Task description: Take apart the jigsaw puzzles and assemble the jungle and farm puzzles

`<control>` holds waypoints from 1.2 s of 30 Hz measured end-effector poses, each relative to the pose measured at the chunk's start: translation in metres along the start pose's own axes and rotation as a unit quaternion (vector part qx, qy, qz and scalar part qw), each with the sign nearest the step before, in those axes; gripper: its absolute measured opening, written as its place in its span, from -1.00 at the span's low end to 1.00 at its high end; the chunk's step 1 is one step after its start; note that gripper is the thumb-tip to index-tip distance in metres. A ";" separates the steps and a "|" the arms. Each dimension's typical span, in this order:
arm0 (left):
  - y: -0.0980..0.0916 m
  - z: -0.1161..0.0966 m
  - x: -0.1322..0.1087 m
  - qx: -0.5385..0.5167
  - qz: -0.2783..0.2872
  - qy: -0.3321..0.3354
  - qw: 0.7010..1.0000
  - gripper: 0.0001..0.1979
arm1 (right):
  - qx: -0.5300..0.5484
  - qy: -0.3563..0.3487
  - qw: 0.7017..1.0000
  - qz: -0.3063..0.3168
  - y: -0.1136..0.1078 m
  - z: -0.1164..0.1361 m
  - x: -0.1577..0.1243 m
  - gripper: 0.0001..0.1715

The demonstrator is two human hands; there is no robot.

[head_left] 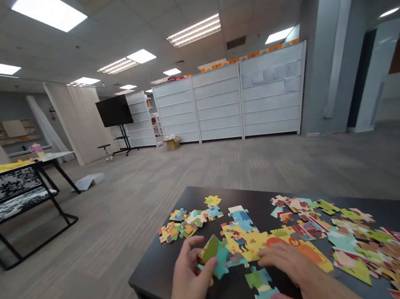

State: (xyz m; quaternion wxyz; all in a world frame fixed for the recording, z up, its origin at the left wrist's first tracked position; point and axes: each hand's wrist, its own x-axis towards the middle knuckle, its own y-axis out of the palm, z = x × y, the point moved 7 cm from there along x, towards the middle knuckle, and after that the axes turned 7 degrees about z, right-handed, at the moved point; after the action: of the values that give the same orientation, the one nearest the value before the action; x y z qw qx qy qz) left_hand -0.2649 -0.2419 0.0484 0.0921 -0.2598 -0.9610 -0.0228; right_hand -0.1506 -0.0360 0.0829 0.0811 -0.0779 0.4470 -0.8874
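Observation:
A black table [210, 204] carries colourful cardboard jigsaw pieces. My left hand [185, 275] is shut on an olive-green puzzle piece [210, 249], pinching it above a teal piece [222, 261]. My right hand [300, 276] lies flat with its fingers apart, resting on a joined yellow group of pieces [249, 244] that shows a small cartoon figure. Beside its thumb sits a loose green and cream piece [262, 288]. A smaller group of pieces [186, 224] lies at the far left, and a large loose heap [380, 246] spreads to the right.
The table's near-left corner and far edge border a grey carpet floor [83, 232]. A black-framed bench [8, 204] and a white table [47, 158] stand at the left. White shelving units [219, 105], a wall screen on a stand [114, 111] and a cardboard box [172, 143] stand further back.

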 end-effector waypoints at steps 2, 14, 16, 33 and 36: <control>-0.018 -0.001 -0.001 0.056 -0.006 -0.012 0.998 -0.57 | -0.030 -0.005 0.999 0.033 0.002 0.002 0.000 -0.54; -0.027 -0.005 -0.003 0.066 0.016 -0.029 0.997 -0.46 | -0.031 -0.001 0.999 0.011 -0.004 0.001 0.001 -0.72; -0.035 -0.008 -0.004 0.075 0.002 -0.032 0.997 -0.46 | -0.038 0.003 0.999 0.002 -0.008 -0.003 0.000 -0.72; -0.082 -0.005 -0.007 0.124 -0.146 -0.019 0.981 -0.69 | -0.067 0.009 0.998 0.008 -0.008 -0.011 0.003 -0.80; -0.079 -0.008 -0.008 0.125 -0.139 -0.015 0.982 -0.72 | -0.068 0.014 0.998 -0.002 -0.012 -0.010 0.003 -0.81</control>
State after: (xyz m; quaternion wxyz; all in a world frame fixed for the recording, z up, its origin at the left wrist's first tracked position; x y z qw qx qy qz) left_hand -0.2966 -0.3143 0.0553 0.1054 -0.1107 -0.9843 0.0885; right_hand -0.1565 -0.0212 0.0869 0.0675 -0.0713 0.5075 -0.8560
